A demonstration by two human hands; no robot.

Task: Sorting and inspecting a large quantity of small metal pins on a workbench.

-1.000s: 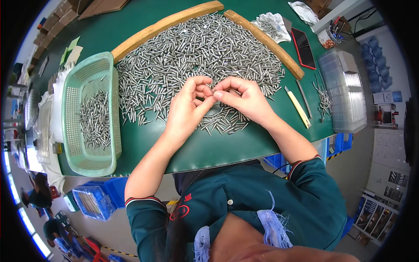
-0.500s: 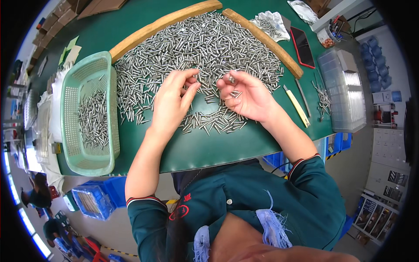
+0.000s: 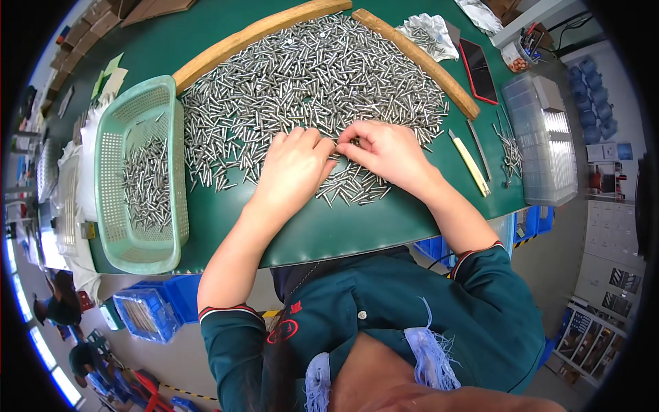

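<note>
A wide heap of small silver metal pins (image 3: 295,75) covers the middle of the green table (image 3: 302,237). My left hand (image 3: 295,161) is over the heap's near side, palm down, its fingers closed and their tips hidden. Touching or nearly touching it, my right hand (image 3: 386,151) has its fingers curled and its thumb pressed to them. Pins lay in that hand a moment ago; its palm is now turned out of sight. A small group of pins (image 3: 351,187) lies below both hands. The green perforated basket (image 3: 177,206) at left holds more pins (image 3: 147,184).
Two curved wooden strips (image 3: 257,41) (image 3: 419,62) border the heap at the back. To the right lie a yellow-handled utility knife (image 3: 471,165), a thin metal strip (image 3: 480,147), a red-edged phone (image 3: 478,72) and a clear plastic box (image 3: 542,147). White wrapping (image 3: 432,34) holds some pins.
Both hands have come together over the heap's near side. My right hand has turned palm down, hiding the pins it held, and my left hand has moved right with its fingers lowered.
</note>
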